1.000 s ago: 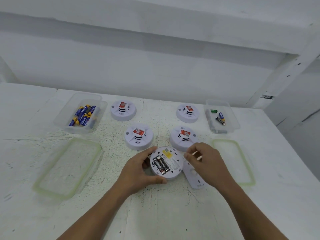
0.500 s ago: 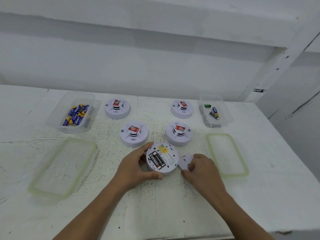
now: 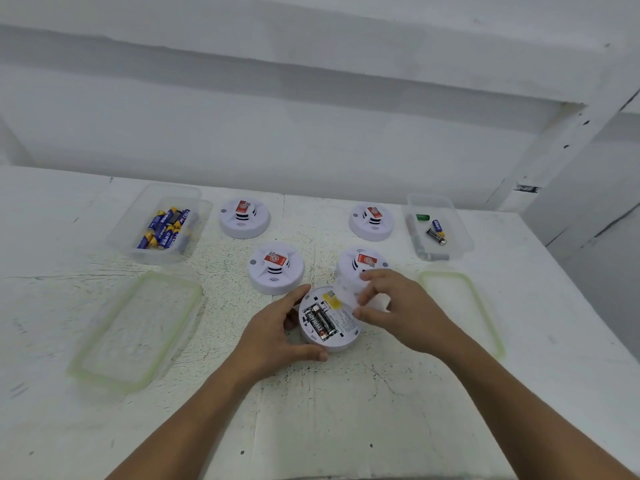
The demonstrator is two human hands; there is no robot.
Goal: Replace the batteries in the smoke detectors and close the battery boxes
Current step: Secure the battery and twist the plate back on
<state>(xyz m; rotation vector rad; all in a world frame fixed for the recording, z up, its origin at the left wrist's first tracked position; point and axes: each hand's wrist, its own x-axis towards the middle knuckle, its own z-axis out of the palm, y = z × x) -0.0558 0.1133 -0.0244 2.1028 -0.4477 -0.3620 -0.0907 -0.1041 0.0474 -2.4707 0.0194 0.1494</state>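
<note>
A white painted table has a cracked, speckled top. A clear rectangular plastic container sits at the far left of the table. A second clear container sits at the far right. A translucent lid with a pale green rim seal lies flat just nearer than the left container. A matching lid lies flat nearer than the right container. A white wall stands behind the table, a horizontal ledge runs above, and a slanted white post rises at the right.
</note>
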